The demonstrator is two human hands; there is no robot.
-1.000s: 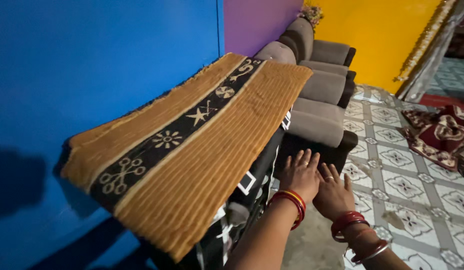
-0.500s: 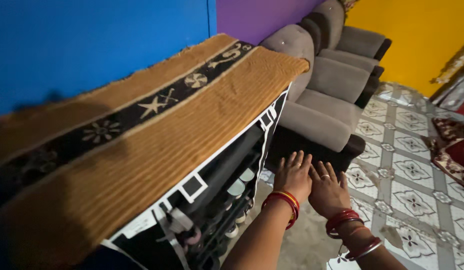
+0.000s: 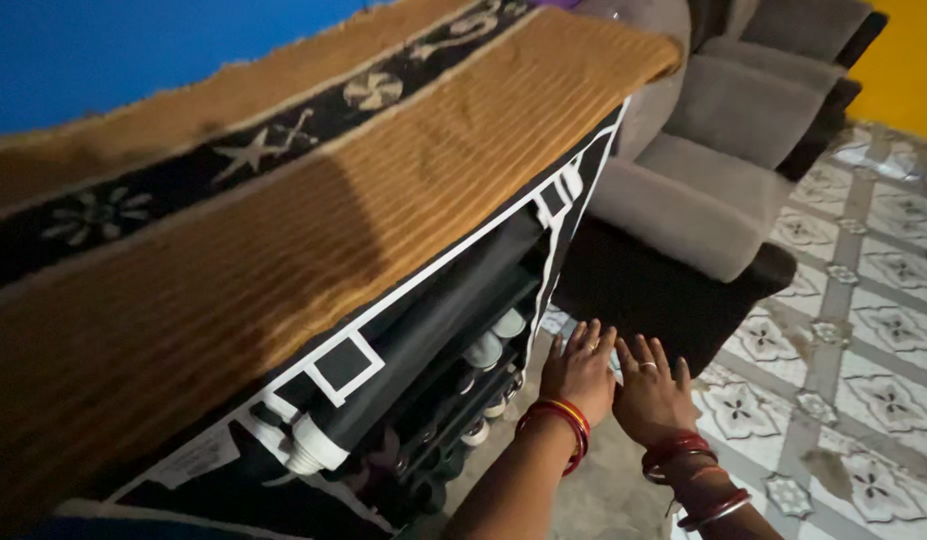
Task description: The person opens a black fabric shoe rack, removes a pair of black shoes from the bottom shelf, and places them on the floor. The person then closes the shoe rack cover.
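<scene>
Coarse ribbed woven cloth mat, matt black fabric rack cover, soft grey upholstered sofa, glossy patterned floor tiles.

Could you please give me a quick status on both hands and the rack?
Left hand and right hand open, flat, side by side, held low. Black fabric-covered rack just left, apparently untouched. Dark sofa base close ahead.

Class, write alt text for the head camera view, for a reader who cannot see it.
Two bare hands, the left hand and right hand, both wearing red bangles, reach side by side with flat open fingers toward the low end of a black fabric rack. An orange mat with a black patterned band covers its top; grey sofas stand on a patterned tiled floor.
</scene>
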